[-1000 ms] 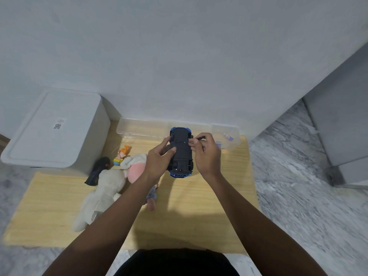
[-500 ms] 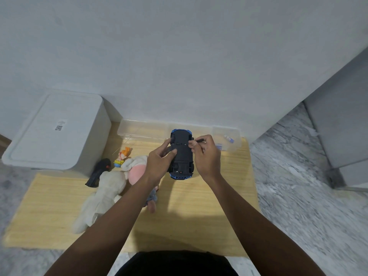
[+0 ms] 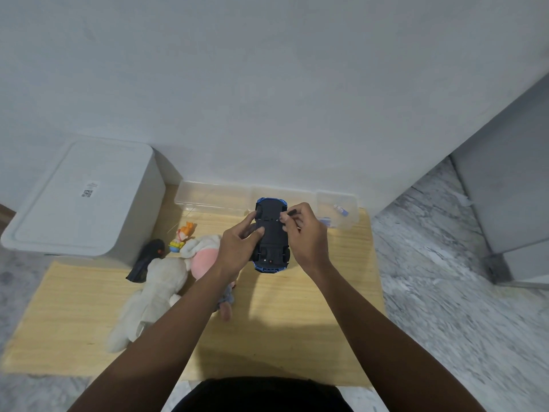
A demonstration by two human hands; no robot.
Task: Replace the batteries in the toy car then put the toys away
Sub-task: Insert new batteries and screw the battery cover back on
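Nearest the camera, two bare forearms reach forward over a pale wooden mat (image 3: 297, 337) laid on the marble floor (image 3: 445, 307). Beyond them the left hand (image 3: 237, 248) curls round the left flank of the toy car (image 3: 271, 236), thumb laid across the black underside, so the grip is closed on the car and holds it belly-up above the mat. Turned over like that, the chassis faces the person, which is presumably where the battery hatch sits. The right hand (image 3: 306, 233) pinches a small dark tool (image 3: 292, 211), probably a screwdriver, with its tip at the car's underside near the front; that grip is closed on the tool. My reading is that a hatch screw is being worked, so the battery swap is at an early stage, though the screw itself is too small to make out.

Left of the car, a white plush toy (image 3: 154, 292) lies on the mat with a pink plush (image 3: 203, 261) against it, a small orange-haired figurine (image 3: 181, 237) just beyond, and a black remote-like object (image 3: 147, 260) beside them. These look like the toys awaiting storage. Further back, a clear plastic tray (image 3: 214, 197) runs along the wall, with small items in its right compartment, possibly batteries. At far left stands a lidded white storage bin (image 3: 80, 197), the likely home for the toys.
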